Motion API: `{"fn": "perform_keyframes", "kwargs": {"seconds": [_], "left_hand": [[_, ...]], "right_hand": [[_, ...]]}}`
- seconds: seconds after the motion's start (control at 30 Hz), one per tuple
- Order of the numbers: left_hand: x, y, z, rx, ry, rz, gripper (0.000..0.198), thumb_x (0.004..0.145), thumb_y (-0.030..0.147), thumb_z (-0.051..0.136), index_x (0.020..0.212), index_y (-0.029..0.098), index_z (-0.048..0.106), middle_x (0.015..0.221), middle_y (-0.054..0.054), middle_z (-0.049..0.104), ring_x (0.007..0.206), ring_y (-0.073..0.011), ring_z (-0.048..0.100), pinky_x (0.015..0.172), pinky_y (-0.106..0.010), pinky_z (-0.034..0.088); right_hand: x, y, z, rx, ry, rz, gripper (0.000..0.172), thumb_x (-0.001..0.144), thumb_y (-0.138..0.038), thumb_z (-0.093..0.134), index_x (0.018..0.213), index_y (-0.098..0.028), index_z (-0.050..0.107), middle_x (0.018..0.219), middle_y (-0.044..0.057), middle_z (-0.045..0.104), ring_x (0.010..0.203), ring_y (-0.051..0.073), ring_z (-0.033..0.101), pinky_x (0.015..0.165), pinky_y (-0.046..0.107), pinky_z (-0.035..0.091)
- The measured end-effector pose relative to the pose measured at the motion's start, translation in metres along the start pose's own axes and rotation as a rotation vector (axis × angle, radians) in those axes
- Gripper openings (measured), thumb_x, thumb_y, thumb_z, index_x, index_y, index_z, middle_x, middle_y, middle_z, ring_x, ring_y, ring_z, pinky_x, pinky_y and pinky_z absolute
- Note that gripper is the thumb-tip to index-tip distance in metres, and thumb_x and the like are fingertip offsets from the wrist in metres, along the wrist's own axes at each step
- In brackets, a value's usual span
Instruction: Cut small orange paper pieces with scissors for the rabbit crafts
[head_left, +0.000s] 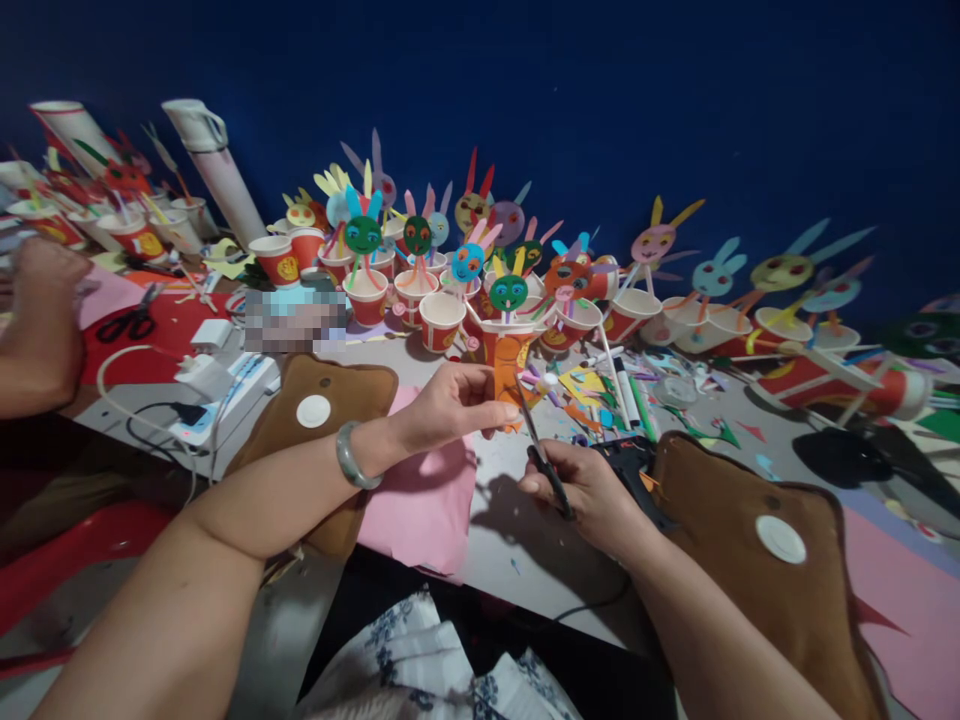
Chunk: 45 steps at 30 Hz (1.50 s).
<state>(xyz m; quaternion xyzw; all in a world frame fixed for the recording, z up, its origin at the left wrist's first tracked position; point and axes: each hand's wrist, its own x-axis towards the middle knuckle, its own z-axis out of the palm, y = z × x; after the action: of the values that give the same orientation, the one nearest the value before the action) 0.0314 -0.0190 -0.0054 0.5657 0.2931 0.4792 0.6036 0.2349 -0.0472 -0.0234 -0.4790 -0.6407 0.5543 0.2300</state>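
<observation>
On the worktop (pixel 499 560), cups (pixel 441 320) with paper figures (pixel 507 292) standing in them spread across the middle of the frame, before the wall (pixel 600 100). At upper left we find a flask (pixel 221 185) between two groups of cups. At centre, a paper piece (pixel 506 365) is in our left fingers (pixel 469 380), with scissors (pixel 553 480) just right of it in our right fingers (pixel 568 457). Left of centre lies one pouch (pixel 352 390), at lower right another pouch (pixel 739 560), a sheet (pixel 420 510) between them. A power strip (pixel 229 400) sits left of the first; markers (pixel 627 390) lie behind our right fingers.
</observation>
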Motion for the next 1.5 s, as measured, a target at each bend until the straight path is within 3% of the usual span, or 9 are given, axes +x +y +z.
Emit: {"fn": "perform_keyframes", "kwargs": {"seconds": [0.53,0.73,1.5], "left_hand": [[0.0000,0.0051,-0.0012,0.060,0.024,0.038,0.027,0.074,0.028,0.068,0.060,0.014,0.050,0.052,0.003,0.053,0.049,-0.0055,0.052,0.049,-0.018,0.041],[0.0000,0.0037,0.0015,0.035,0.003,0.027,0.026,0.074,0.035,0.070,0.070,0.011,0.059,0.061,0.001,0.056,0.053,-0.0057,0.053,0.050,-0.018,0.044],[-0.0020,0.0034,0.0050,0.050,-0.034,-0.016,0.024,0.074,0.033,0.070,0.069,0.011,0.061,0.060,0.000,0.058,0.052,-0.0066,0.054,0.049,-0.018,0.045]], "right_hand": [[-0.0019,-0.0032,-0.0003,-0.029,0.013,-0.024,0.045,0.069,-0.058,0.072,0.058,-0.018,0.054,0.048,-0.003,0.050,0.047,0.010,0.041,0.045,0.023,0.030],[-0.0013,-0.0024,-0.0007,-0.014,0.004,-0.023,0.045,0.068,-0.057,0.074,0.058,-0.018,0.053,0.047,-0.004,0.051,0.047,0.010,0.042,0.046,0.023,0.031],[-0.0002,-0.0037,0.0030,-0.029,0.019,-0.072,0.050,0.064,-0.063,0.073,0.059,-0.018,0.052,0.049,-0.002,0.051,0.048,0.011,0.041,0.048,0.024,0.031]]}}
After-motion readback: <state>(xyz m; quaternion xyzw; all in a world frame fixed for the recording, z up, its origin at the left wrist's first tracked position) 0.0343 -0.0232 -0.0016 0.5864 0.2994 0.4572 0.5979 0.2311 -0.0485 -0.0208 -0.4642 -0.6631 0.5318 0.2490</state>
